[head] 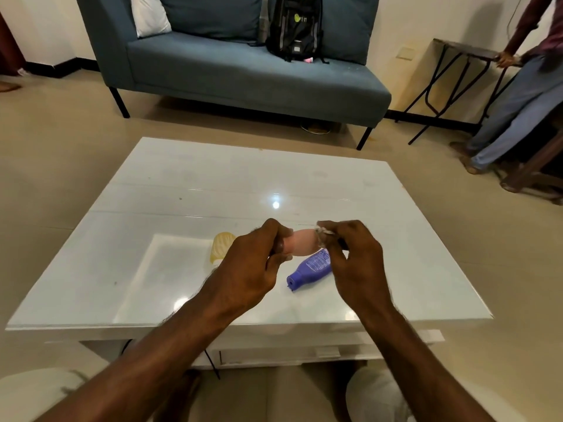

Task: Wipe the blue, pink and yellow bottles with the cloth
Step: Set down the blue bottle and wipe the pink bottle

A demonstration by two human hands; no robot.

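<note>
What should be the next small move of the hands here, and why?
Probably slide the cloth in the right hand along the pink bottle, since the left hand holds it above the table and the cloth sits only at one end.

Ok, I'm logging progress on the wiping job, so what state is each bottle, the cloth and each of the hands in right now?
pink bottle: lifted off the table, held on its side by the left hand.
blue bottle: lying on the white table, cap shut.
yellow bottle: lying on the table, partly hidden.
cloth: bunched against the pink bottle's end.
left hand: closed on the pink bottle.
right hand: pinching the cloth.
</note>
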